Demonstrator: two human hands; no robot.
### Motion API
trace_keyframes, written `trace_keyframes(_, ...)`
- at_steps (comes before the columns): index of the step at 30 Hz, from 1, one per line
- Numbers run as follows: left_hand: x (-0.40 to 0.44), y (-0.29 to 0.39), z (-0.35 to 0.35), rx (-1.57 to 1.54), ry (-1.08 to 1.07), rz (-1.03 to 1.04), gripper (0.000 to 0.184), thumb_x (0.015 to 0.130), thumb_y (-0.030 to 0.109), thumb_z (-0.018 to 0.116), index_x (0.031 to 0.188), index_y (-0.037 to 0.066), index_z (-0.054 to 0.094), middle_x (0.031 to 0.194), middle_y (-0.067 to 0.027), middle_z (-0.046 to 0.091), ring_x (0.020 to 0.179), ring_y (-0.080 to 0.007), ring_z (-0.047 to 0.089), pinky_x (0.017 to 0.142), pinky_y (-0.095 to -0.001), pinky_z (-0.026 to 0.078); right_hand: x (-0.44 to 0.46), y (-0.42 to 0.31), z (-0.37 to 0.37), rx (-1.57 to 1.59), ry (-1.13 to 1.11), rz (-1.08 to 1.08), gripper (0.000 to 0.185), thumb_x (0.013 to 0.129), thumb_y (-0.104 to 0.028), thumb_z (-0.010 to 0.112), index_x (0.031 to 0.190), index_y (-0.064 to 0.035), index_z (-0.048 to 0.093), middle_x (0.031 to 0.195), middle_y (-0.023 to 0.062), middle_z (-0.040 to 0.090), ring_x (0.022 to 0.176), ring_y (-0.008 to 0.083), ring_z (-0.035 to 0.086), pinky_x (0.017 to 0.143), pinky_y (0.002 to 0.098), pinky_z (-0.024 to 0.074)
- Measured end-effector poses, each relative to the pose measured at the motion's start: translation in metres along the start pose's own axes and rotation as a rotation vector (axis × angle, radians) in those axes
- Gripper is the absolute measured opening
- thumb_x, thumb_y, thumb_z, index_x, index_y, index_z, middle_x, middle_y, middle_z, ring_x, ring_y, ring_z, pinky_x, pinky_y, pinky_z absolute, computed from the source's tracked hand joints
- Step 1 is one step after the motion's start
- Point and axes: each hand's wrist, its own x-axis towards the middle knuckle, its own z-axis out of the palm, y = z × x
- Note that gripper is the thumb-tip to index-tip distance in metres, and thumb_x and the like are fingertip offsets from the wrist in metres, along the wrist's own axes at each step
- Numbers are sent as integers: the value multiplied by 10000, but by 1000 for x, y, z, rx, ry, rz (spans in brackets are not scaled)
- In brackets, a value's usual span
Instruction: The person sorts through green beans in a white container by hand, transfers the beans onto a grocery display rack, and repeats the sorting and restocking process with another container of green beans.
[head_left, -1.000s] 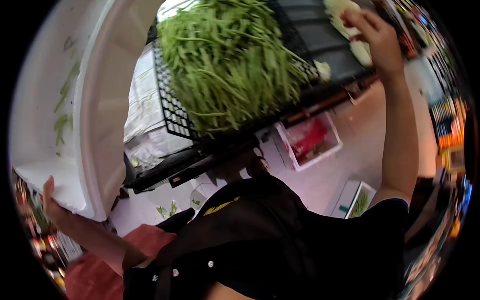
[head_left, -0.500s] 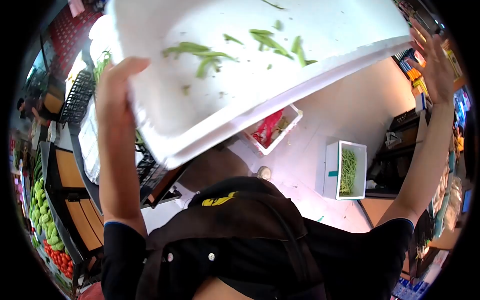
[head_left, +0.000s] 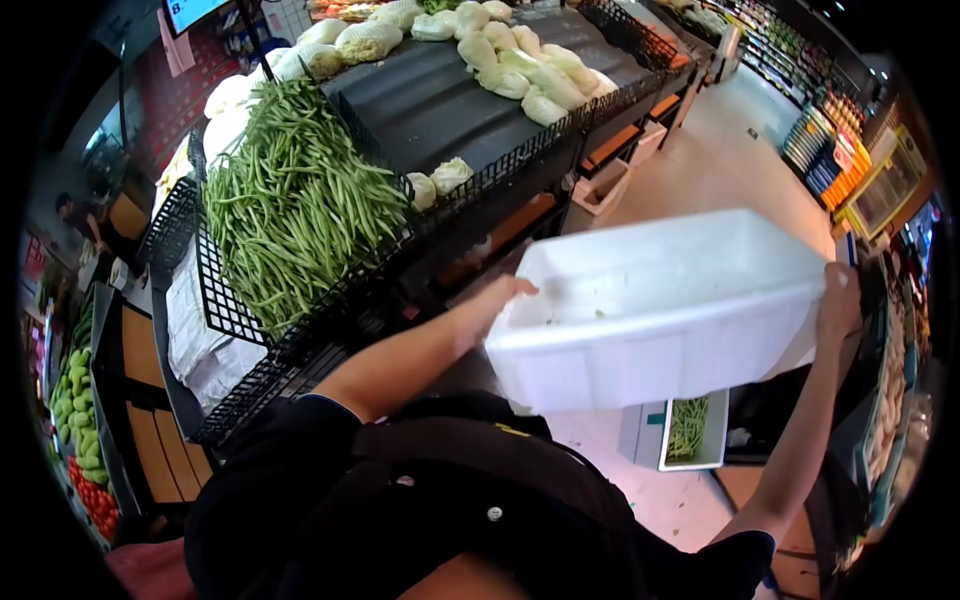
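A white foam box is held in front of my body, above the floor, with a few small green scraps inside. My left hand grips its left end, thumb over the rim. At the opposite end, my right hand is closed on the box's side, its fingers partly hidden. To the left, a big pile of green beans lies in a black-meshed section of the display stand.
Napa cabbages lie on the dark display shelf. On the floor below stands another foam box holding green beans. A small white crate sits under the stand. Shelves line the right; bitter melons and tomatoes are at far left.
The foam box has come down and to the right, going from steeply tilted to nearly level. Bean pieces seen inside before are mostly gone from view. The bean pile now shows at left.
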Motion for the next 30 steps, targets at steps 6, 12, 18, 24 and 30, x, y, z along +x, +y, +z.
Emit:
trace_keyframes(6, -29, 19, 15, 883, -133, 444, 760, 785, 456, 598, 1321, -27, 356, 1295, -234, 440, 1209, -308, 429, 958, -358, 371, -10, -58, 63, -256, -195, 222, 492, 707, -465, 580, 1012, -79, 604, 1007, 182, 621, 947, 349, 575, 823, 403, 432)
trace_keyframes(12, 32, -23, 15, 1184, 199, 256, 670, 753, 537, 589, 1129, -10, 501, 1067, -231, 584, 975, -361, 574, 842, -409, 441, 3, -102, 187, -389, -248, 19, 565, 701, -411, 618, 1138, -62, 532, 1080, 168, 587, 1028, 339, 532, 893, 418, 402)
trace_keyframes(18, 127, -40, -92, 1089, 687, 137, 768, 778, 664, 429, 1029, -46, 578, 991, -249, 613, 947, -373, 596, 816, -423, 459, -40, -93, 232, -264, -209, -575, 382, 697, -184, 658, 1037, -53, 542, 1064, 167, 547, 1036, 356, 478, 909, 440, 362)
trace_keyframes(24, 207, -50, -186, 240, 497, 80, 662, 831, 562, 490, 1021, -59, 618, 981, -133, 634, 910, -202, 569, 835, -309, 404, -141, 35, 191, -394, -545, -218, 236, 702, -168, 644, 881, -35, 566, 940, 158, 556, 945, 349, 498, 811, 426, 416)
trace_keyframes(30, 212, -51, -218, 62, 336, 106, 608, 828, 525, 530, 1080, -24, 601, 1050, -93, 614, 947, -190, 549, 876, -296, 388, -237, 100, 118, -556, -598, 339, 197, 699, -181, 638, 834, -39, 617, 886, 154, 606, 908, 328, 544, 807, 407, 448)
